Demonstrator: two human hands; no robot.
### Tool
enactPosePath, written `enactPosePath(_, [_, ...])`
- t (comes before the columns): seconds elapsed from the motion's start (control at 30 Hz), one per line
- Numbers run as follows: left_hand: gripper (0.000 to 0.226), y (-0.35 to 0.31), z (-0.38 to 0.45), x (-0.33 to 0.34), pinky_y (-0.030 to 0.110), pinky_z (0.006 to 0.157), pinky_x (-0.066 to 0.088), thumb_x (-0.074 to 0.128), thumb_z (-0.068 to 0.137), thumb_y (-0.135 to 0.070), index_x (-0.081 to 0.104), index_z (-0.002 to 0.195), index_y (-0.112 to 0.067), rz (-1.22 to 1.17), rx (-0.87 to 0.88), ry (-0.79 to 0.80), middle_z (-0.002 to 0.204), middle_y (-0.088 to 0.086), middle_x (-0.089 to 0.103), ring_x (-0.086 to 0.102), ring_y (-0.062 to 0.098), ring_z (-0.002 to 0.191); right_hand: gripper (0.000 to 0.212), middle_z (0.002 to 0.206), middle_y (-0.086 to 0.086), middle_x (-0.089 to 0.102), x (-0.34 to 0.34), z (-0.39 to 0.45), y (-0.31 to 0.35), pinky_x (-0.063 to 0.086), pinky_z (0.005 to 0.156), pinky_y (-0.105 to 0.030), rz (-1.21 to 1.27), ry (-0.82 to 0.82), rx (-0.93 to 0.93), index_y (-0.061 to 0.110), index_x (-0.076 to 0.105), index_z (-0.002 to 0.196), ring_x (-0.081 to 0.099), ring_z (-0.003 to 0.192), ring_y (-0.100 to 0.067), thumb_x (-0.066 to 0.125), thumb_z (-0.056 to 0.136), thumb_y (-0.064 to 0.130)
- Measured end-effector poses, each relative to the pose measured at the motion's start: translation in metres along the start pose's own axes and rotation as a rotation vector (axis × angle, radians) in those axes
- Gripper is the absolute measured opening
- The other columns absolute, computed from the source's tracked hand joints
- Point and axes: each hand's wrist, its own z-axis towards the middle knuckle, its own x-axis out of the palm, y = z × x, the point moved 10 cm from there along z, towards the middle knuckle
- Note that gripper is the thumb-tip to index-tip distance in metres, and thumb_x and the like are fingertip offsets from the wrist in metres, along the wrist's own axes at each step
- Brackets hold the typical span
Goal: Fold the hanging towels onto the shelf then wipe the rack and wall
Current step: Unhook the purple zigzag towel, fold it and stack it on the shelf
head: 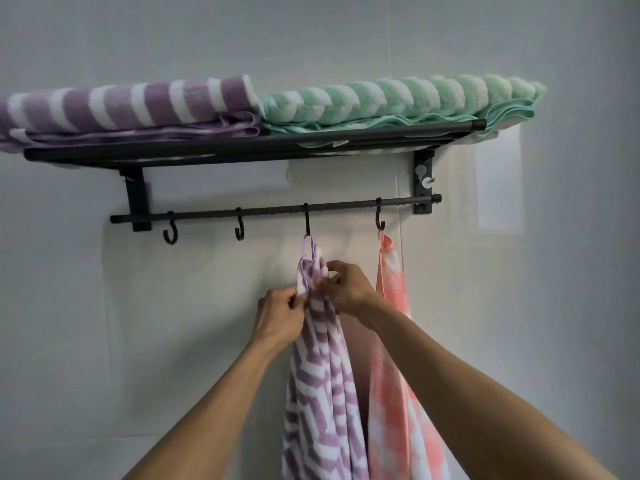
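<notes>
A purple-and-white striped towel (320, 393) hangs by its loop from the third hook (307, 220) of a black wall rack (242, 147). My left hand (277, 317) pinches the towel's left edge just below the loop. My right hand (346, 287) grips its upper right part. A pink-and-white towel (398, 393) hangs from the fourth hook (380, 220), behind my right forearm. On the shelf above lie a folded purple striped towel (131, 105) on the left and a folded green striped towel (398, 98) on the right.
Two bare hooks (170, 233) (239, 230) hang on the left half of the black rail (277, 211). The pale wall (104, 306) runs behind everything. A small peg (427, 181) sticks out by the right bracket.
</notes>
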Motion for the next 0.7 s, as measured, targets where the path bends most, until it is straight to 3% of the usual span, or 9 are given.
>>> enactPosePath(0.07, [0.047, -0.002, 0.001, -0.008, 0.028, 0.049, 0.029, 0.057, 0.097, -0.022, 0.033, 0.058, -0.015, -0.059, 0.002, -0.071, 0.052, -0.004, 0.033, 0.029, 0.016, 0.053, 0.017, 0.097, -0.006, 0.073, -0.007, 0.003, 0.004, 0.059, 0.089, -0.047, 0.040, -0.059, -0.044, 0.012, 0.066, 0.113, 0.071, 0.095, -0.027, 0.064, 0.097, 0.015])
enactPosePath(0.13, [0.045, -0.002, 0.002, -0.020, 0.029, 0.053, 0.026, 0.056, 0.097, -0.020, 0.029, 0.061, -0.015, -0.162, -0.007, -0.164, 0.056, -0.003, 0.029, 0.026, 0.014, 0.054, 0.008, 0.098, -0.003, 0.070, -0.018, 0.002, 0.012, 0.060, 0.089, -0.042, 0.095, -0.132, -0.091, 0.013, 0.065, 0.107, 0.071, 0.096, -0.025, 0.061, 0.099, 0.014])
enactPosePath(0.33, [0.041, -0.027, 0.003, -0.043, 0.030, 0.052, 0.025, 0.054, 0.099, -0.024, 0.034, 0.072, -0.001, -0.249, 0.066, -0.287, 0.064, 0.002, 0.033, 0.028, 0.016, 0.060, 0.007, 0.105, 0.004, 0.069, -0.042, -0.009, 0.043, 0.060, 0.089, -0.043, 0.176, -0.245, -0.222, 0.016, 0.064, 0.103, 0.069, 0.098, -0.020, 0.059, 0.101, 0.022])
enactPosePath(0.53, [0.037, -0.031, -0.007, -0.058, 0.035, 0.061, 0.036, 0.043, 0.103, -0.029, 0.038, 0.070, -0.013, -0.257, 0.035, -0.328, 0.068, 0.003, 0.047, 0.044, 0.019, 0.063, 0.013, 0.102, -0.013, 0.069, -0.037, -0.027, 0.062, 0.060, 0.081, -0.038, 0.286, -0.103, -0.255, 0.012, 0.054, 0.096, 0.065, 0.090, -0.020, 0.061, 0.099, 0.022])
enactPosePath(0.7, [0.034, -0.007, -0.026, -0.079, 0.034, 0.062, 0.040, 0.036, 0.105, -0.030, 0.043, 0.075, -0.016, -0.330, -0.045, -0.360, 0.075, 0.002, 0.049, 0.047, 0.018, 0.068, 0.024, 0.089, -0.008, 0.067, -0.012, -0.061, 0.058, 0.058, 0.061, -0.027, 0.367, 0.088, -0.195, 0.011, 0.050, 0.100, 0.067, 0.072, -0.017, 0.070, 0.094, 0.022])
